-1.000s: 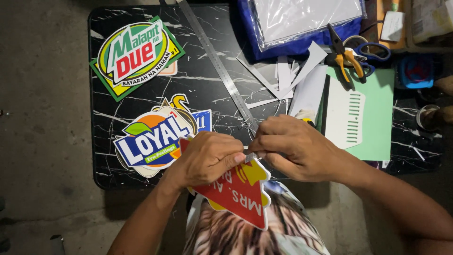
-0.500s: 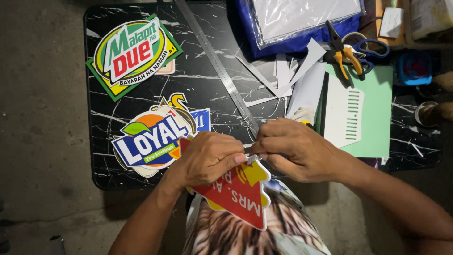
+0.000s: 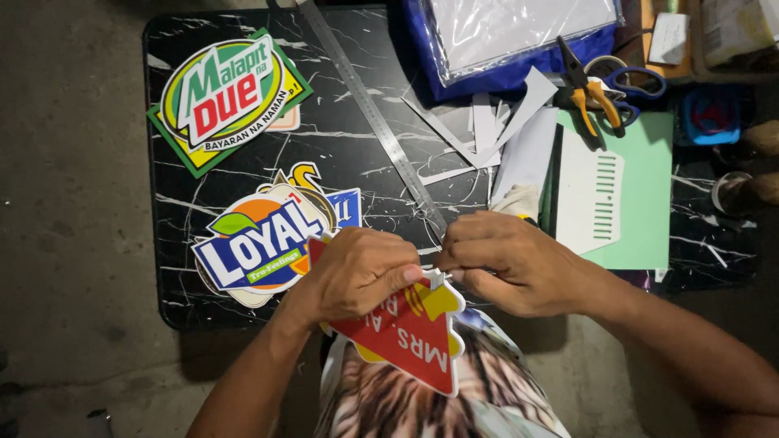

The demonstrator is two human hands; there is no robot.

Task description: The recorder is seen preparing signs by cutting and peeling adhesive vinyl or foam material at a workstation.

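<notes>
blocked: ruler, paper scraps | free: bare table between

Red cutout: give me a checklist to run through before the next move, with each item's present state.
1. Left hand grips red cutout: ok.
2. Right hand pinches small white tab at its top edge: ok.
3. Tab fully stuck or peeled: cannot tell, fingers hide it.
4. Ruler lying away from both hands: ok.
5. Pliers and scissors set aside on table: ok.
</notes>
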